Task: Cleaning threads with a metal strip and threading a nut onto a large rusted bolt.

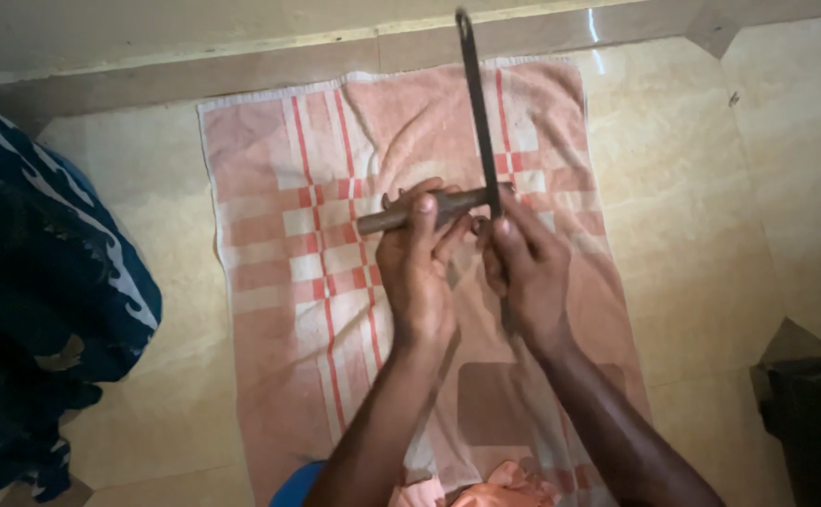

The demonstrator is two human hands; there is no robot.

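hiding rod (384, 218) middle: left hand (420, 272); right hand (528, 272) grips bar (477, 103)

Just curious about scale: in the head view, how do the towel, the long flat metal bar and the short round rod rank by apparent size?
1. Towel, pink checked, by far the largest.
2. Flat metal bar, long and thin.
3. Round rod, shortest, partly hidden by the left hand.

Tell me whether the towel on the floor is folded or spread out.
Spread out. The pink checked towel lies flat on the tiled floor, its edges and top corners showing, under both hands.
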